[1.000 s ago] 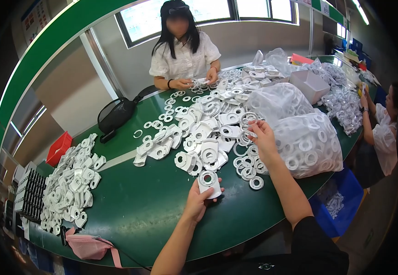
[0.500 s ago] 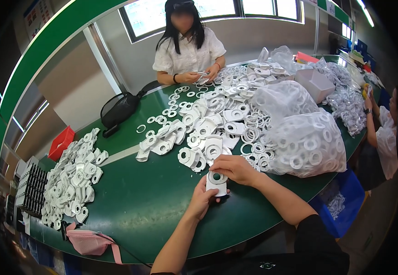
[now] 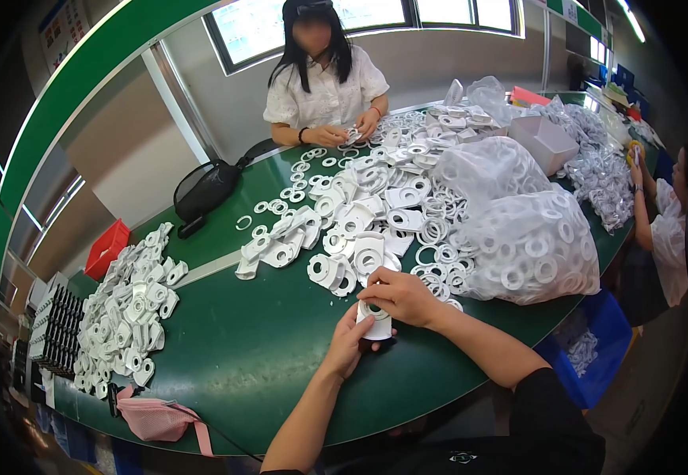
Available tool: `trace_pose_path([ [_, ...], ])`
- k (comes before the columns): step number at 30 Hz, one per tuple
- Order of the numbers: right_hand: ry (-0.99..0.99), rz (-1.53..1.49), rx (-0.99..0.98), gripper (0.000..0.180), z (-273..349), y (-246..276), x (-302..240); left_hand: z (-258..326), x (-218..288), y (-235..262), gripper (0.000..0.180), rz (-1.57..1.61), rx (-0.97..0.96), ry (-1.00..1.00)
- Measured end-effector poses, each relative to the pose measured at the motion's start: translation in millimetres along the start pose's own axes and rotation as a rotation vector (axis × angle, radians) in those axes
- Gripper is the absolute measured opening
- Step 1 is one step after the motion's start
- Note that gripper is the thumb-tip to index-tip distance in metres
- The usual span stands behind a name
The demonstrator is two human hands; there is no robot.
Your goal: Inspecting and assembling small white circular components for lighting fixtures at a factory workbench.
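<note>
A white plastic housing [image 3: 376, 328] with a round opening is held just above the near edge of the table. My left hand [image 3: 347, 345] is closed around its left side, thumb on its face. Fingers of my right hand [image 3: 406, 298] are bent over the top of the opening and press on its rim; whether they pinch a separate ring there is hidden. Just beyond my hands lies a big heap of similar white housings [image 3: 353, 220]. Loose white rings [image 3: 433, 229] are mixed in along the heap's right side.
Clear bags of rings [image 3: 530, 249] stand at the right, above a blue bin [image 3: 589, 352]. Another housing pile [image 3: 126, 317] lies left by a red tray [image 3: 107, 248] and a pink pouch [image 3: 154, 418]. Across the green table [image 3: 233, 348], a co-worker's hands [image 3: 352, 131] handle white parts.
My left thumb has slid up the housing toward its opening. My right fingers have shifted slightly over the rim. The co-worker's hands opposite have moved a little.
</note>
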State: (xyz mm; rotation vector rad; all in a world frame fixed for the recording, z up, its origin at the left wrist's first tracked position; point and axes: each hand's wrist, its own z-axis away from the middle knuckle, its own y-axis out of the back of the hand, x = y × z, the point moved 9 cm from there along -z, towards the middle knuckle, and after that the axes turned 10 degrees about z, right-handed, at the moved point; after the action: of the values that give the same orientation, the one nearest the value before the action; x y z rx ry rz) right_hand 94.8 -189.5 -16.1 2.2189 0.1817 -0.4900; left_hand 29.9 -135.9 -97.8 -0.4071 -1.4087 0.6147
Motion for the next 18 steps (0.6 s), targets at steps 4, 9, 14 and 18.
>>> trace_pose_path([
  [4,0.011,0.028,0.051,0.013,0.4,2.4,-3.8,1.6,2.4,2.7,0.035,-0.084,0.014,-0.041],
  [9,-0.093,-0.179,0.095,0.013,-0.3,5.8,16.0,4.3,12.2,5.9,0.039,-0.250,0.091,-0.105],
  [14,-0.423,-0.557,-0.196,0.017,9.2,-26.3,44.2,5.7,17.7,1.7,0.035,-0.344,0.089,-0.214],
  [18,-0.396,-0.617,-0.253,0.017,5.6,-28.6,40.6,6.9,24.2,10.3,0.029,-0.567,0.131,-0.330],
])
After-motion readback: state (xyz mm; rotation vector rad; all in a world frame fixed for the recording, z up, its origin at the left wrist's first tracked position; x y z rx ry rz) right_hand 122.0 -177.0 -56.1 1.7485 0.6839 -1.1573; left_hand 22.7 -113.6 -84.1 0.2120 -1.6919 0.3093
